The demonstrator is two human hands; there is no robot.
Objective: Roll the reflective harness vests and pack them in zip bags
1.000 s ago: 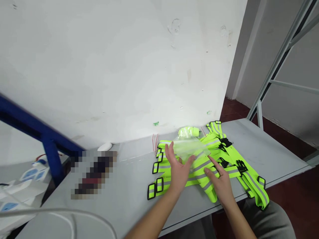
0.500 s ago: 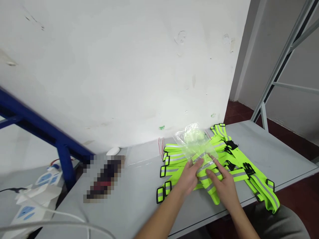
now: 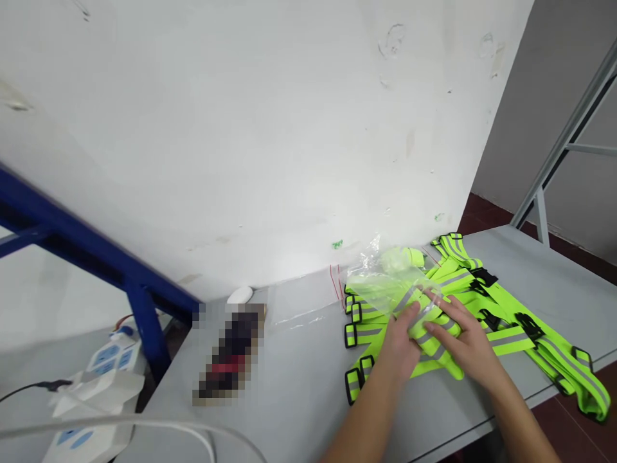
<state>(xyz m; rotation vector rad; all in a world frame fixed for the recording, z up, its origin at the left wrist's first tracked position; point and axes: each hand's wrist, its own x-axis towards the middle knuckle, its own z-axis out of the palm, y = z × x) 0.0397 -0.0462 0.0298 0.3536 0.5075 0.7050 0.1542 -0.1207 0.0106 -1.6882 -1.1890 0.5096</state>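
Observation:
Both hands work on a folded neon-yellow reflective strap (image 3: 435,344) with grey stripes, over the near part of the strap pile. A clear plastic bag (image 3: 369,283) lies over the strap's upper end; how far the strap sits inside it I cannot tell. My left hand (image 3: 401,344) is closed round the strap's left side and the bag's edge. My right hand (image 3: 465,341) pinches the right side, thumb in front and fingers at the bag's mouth. Beneath lie several more reflective straps (image 3: 511,341) with black buckles and slides.
Behind the bag sits a rolled yellow strap (image 3: 413,257). Clear bags (image 3: 301,299) with red lines lie left of the pile. A pixelated item (image 3: 230,354) and a white round object (image 3: 240,295) are farther left. White power strips (image 3: 103,373), cables and a blue frame (image 3: 144,321) border the table.
The view has turned, so everything sits farther right or lower. The bag has moved off the rolled strap behind and now covers more of the folded strap. Both hands keep their hold.

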